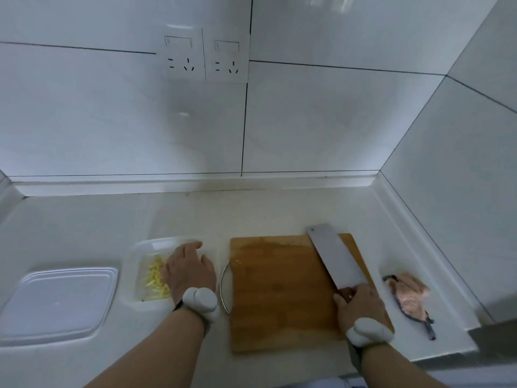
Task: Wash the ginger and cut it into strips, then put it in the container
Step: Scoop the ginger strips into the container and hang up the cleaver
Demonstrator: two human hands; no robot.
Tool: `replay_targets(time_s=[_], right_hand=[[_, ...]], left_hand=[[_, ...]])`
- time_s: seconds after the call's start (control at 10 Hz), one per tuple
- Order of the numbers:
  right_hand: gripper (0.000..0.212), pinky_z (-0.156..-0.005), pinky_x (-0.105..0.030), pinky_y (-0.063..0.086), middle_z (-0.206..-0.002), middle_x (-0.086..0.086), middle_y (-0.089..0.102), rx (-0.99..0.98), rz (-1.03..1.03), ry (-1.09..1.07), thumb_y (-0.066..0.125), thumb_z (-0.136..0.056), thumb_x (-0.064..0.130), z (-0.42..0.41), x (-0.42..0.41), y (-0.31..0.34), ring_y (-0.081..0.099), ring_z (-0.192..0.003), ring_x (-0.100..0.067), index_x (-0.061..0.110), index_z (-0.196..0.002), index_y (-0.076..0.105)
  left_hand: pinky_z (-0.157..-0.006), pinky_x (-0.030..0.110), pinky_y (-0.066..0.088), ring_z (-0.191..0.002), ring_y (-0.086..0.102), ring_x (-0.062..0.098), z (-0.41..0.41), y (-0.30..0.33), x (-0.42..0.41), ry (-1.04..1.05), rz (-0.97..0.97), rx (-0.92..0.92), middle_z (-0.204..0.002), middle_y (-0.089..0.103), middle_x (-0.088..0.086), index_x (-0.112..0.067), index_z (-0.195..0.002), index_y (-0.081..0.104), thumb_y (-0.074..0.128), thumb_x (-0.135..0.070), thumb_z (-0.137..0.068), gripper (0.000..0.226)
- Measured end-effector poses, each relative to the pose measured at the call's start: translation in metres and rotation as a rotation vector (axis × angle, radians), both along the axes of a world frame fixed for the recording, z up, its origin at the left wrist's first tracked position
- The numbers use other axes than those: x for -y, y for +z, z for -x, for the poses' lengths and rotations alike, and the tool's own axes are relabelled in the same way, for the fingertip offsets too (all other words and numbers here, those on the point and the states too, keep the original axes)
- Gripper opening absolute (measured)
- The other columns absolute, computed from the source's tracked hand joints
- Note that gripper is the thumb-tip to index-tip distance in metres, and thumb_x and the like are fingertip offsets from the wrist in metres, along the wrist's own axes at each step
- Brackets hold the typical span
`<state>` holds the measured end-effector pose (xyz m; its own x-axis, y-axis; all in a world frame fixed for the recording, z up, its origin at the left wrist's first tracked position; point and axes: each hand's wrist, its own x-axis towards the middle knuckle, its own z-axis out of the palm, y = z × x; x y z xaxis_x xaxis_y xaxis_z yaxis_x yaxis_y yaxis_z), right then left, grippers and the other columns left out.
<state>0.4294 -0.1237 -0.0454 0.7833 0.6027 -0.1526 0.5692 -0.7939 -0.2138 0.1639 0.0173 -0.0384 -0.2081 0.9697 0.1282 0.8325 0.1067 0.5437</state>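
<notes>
Fingers of left hand (190, 271) relaxed, spread over container (145, 247) rim; ginger strips (154, 278) inside, left of cutting board (279, 289). Right hand (359, 303) grips cleaver (335, 256) lying on board. Lid (58, 301) far left.

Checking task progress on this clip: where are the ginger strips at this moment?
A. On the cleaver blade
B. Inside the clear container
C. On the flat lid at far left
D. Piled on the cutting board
B: the yellow ginger strips lie inside the clear container, next to the left hand, while the cutting board holds only a few tiny scraps.
</notes>
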Motion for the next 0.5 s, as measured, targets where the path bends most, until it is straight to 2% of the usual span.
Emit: replay_targets(time_s=[0.1, 0.2, 0.3, 0.4, 0.5], right_hand=[[0.049, -0.095, -0.036, 0.046, -0.122, -0.009, 0.059, -0.006, 0.003, -0.097, 0.069, -0.084, 0.047, 0.008, -0.004, 0.006, 0.057, -0.113, -0.027, 0.014, -0.116, 0.054], [0.046, -0.099, -0.038, 0.042, -0.13, -0.008, 0.055, -0.032, -0.17, 0.012, 0.065, -0.09, 0.039, 0.036, -0.028, 0.029, 0.051, -0.121, -0.026, 0.016, -0.127, 0.051], [0.038, -0.1, -0.027, 0.04, -0.134, -0.003, 0.054, -0.365, -0.333, 0.412, 0.05, -0.101, 0.033, 0.093, -0.064, 0.052, 0.051, -0.122, -0.018, 0.017, -0.135, 0.051], [0.039, -0.105, -0.022, 0.035, -0.14, 0.008, 0.051, -0.743, -0.331, 0.747, 0.041, -0.105, 0.033, 0.168, -0.085, 0.082, 0.046, -0.127, -0.006, 0.025, -0.143, 0.047], [0.041, -0.106, -0.016, 0.028, -0.138, 0.017, 0.047, -1.08, -0.308, 0.873, 0.035, -0.106, 0.037, 0.229, -0.089, 0.103, 0.041, -0.127, 0.001, 0.028, -0.146, 0.044]], left_hand=[[-0.098, 0.047, 0.035, -0.11, 0.054, 0.033, -0.001, 0.003, -0.003, 0.047, -0.011, 0.06, -0.114, 0.063, 0.009, -0.017, -0.108, 0.064, 0.065, -0.015, -0.08, 0.028], [-0.099, 0.045, 0.036, -0.113, 0.053, 0.034, 0.001, 0.009, -0.005, 0.127, -0.029, 0.221, -0.119, 0.061, 0.013, -0.011, -0.114, 0.063, 0.062, -0.012, -0.083, 0.03], [-0.105, 0.038, 0.034, -0.124, 0.047, 0.032, 0.005, 0.02, -0.012, 0.221, 0.042, 0.509, -0.132, 0.054, 0.016, -0.004, -0.129, 0.054, 0.049, -0.018, -0.095, 0.037], [-0.101, 0.04, 0.038, -0.121, 0.047, 0.039, 0.013, 0.045, -0.006, 0.333, 0.242, 0.805, -0.131, 0.052, 0.024, 0.003, -0.13, 0.047, 0.03, -0.023, -0.101, 0.043], [-0.099, 0.04, 0.04, -0.122, 0.047, 0.04, 0.034, 0.074, 0.004, 0.448, 0.31, 1.101, -0.133, 0.049, 0.023, 0.005, -0.134, 0.04, 0.027, -0.018, -0.103, 0.041]])
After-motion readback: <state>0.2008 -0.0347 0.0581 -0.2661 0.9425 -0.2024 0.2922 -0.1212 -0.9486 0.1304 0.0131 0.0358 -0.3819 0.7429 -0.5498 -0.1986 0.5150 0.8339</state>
